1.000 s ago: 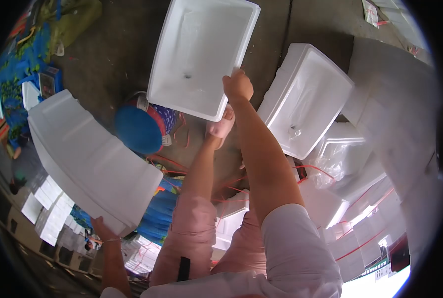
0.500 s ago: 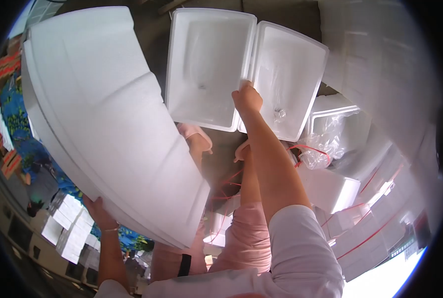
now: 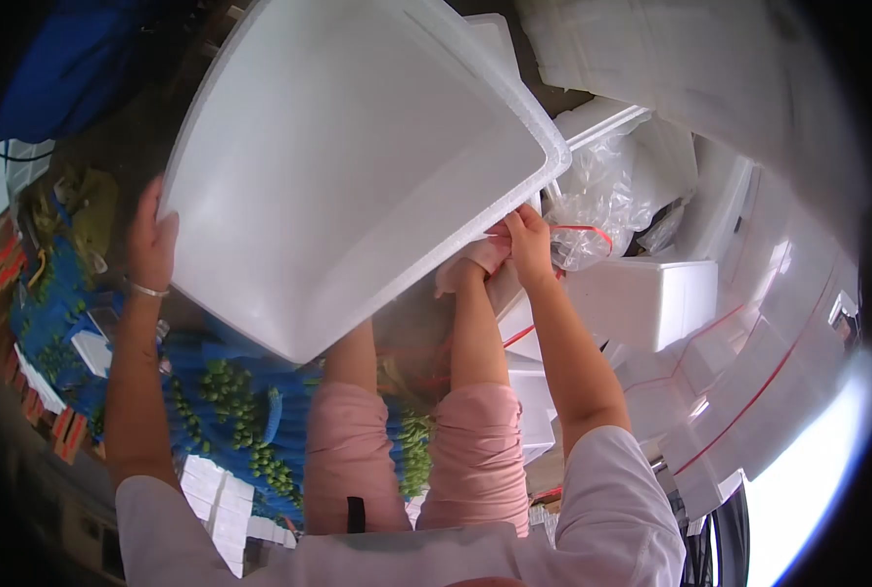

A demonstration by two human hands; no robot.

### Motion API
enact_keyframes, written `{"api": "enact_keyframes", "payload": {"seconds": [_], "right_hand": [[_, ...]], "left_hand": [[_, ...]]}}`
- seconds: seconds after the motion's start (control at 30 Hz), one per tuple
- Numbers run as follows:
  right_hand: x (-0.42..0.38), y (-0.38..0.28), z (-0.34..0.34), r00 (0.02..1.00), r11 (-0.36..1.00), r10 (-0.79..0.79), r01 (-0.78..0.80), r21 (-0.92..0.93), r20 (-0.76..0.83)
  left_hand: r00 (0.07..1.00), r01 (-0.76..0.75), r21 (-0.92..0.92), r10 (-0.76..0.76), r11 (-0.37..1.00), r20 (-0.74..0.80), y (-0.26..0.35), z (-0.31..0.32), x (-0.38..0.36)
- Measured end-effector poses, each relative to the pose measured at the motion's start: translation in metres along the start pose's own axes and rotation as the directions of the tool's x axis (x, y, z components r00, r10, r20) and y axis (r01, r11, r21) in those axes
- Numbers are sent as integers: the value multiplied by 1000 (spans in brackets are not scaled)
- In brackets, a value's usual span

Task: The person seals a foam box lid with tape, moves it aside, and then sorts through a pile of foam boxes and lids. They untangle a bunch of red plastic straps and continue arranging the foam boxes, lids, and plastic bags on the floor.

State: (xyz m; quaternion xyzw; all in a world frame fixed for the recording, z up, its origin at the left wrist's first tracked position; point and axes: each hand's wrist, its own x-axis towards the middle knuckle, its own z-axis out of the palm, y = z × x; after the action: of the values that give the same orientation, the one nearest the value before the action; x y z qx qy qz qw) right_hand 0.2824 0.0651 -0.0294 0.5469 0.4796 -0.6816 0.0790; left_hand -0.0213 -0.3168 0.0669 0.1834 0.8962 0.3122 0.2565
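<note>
A large white foam box [image 3: 358,166], tilted with its smooth hollow inside facing me, fills the upper middle of the view. My left hand [image 3: 152,238] grips its left edge, fingers partly hidden behind the wall. At the lower right edge, near a corner, my right hand [image 3: 526,240] has thumb and fingers pinched on the rim. Part of another white foam box [image 3: 495,41] shows behind the top right of the held one.
To the right, an open foam box [image 3: 642,303] stands beside clear plastic bags [image 3: 597,191] and red straps. Stacked white boxes [image 3: 739,362] line the far right. Green fruit [image 3: 230,391] lies on blue sheeting at the lower left. My legs are below the box.
The large box has swung up and right, now showing its inside and covering most of the two open pieces behind. My left hand rose; my right hand moved down from those pieces to its rim.
</note>
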Motion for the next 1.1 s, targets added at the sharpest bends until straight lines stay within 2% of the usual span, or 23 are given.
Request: {"api": "enact_keyframes", "payload": {"seconds": [0.03, 0.1, 0.17, 0.23, 0.27, 0.3, 0.33, 0.37, 0.4, 0.43, 0.47, 0.5, 0.53, 0.57, 0.63, 0.67, 0.73, 0.8, 0.83, 0.93, 0.97, 1.03, 1.1], "right_hand": [[-2, 1, -32, 1000, 997, -8, 10, 80, -30], [2, -9, -85, 956, 982, -187, 189, -16, -227], [27, -12, -137, 760, 839, -517, 359, -408, -394], [48, -32, -159, 697, 555, -624, 78, -829, -353], [58, -34, -161, 704, 554, -616, 68, -830, -354], [70, -35, -158, 801, 494, -470, -110, -863, -371], [80, -33, -153, 862, 396, -309, -268, -878, -402], [88, -29, -150, 865, 397, -302, -267, -878, -400], [96, -26, -146, 824, 274, -502, -136, -952, -262], [102, -22, -140, 740, 123, -665, -22, -992, -99], [106, -28, -128, 746, 128, -659, -19, -992, -99], [106, -42, -111, 898, 249, -373, -146, -957, -234], [108, -50, -103, 943, 318, -43, -299, -900, -329], [114, -41, -105, 945, 322, -43, -294, -900, -324], [127, -8, -117, 926, 328, 18, -361, -873, -377], [129, -1, -120, 927, 330, 20, -360, -873, -375], [127, 13, -123, 919, 300, -86, -344, -890, -384], [129, 22, -154, 909, 737, -194, -113, -667, -368], [112, 6, -162, 908, 920, -137, -30, -390, -395], [25, -79, -168, 772, 916, -390, 378, -130, -501], [-13, -109, -160, 794, 910, -408, 396, -126, -451], [-83, -151, -142, 824, 843, -538, 524, -120, -177], [-139, -174, -102, 763, 761, -645, 647, 54, -48]], "left_hand": [[994, -93, 23, 92, 995, 53, 11, 10, 35], [982, -142, 113, 125, 983, 141, 26, 31, 89], [963, -256, 229, 226, 939, 149, 8, 54, 126], [952, -303, 326, 270, 895, 144, 1, 69, 150], [965, -258, 498, 193, 828, 178, 18, 70, 152], [965, -255, 496, 185, 830, 186, 23, 78, 150], [951, -280, 633, 296, 722, 83, 26, 84, 150], [908, -272, 758, 419, 593, -2, 31, 90, 150], [865, -235, 798, 494, 555, -89, 43, 100, 144], [868, -234, 802, 490, 550, -84, 55, 110, 137], [854, -305, 734, 515, 608, -72, 68, 118, 128], [839, -373, 655, 541, 657, -64, 83, 128, 118], [885, -399, 512, 466, 761, -2, 103, 139, 101], [915, -395, 356, 397, 847, 70, 122, 150, 84], [873, -446, 104, 407, 889, 268, 148, 169, 57], [857, -451, 113, 394, 885, 333, 157, 178, 45], [837, -451, 148, 358, 880, 414, 159, 197, 29], [856, -387, 190, 275, 902, 439, 149, 211, 16], [861, -383, 195, 272, 903, 431, 144, 214, 11], [914, -293, 197, 214, 935, 346, 134, 220, 1], [917, -290, 196, 213, 937, 339, 130, 221, -2], [930, -285, 211, 216, 935, 298, 127, 222, -4], [938, -258, 219, 190, 941, 291, 129, 222, -8]]}}
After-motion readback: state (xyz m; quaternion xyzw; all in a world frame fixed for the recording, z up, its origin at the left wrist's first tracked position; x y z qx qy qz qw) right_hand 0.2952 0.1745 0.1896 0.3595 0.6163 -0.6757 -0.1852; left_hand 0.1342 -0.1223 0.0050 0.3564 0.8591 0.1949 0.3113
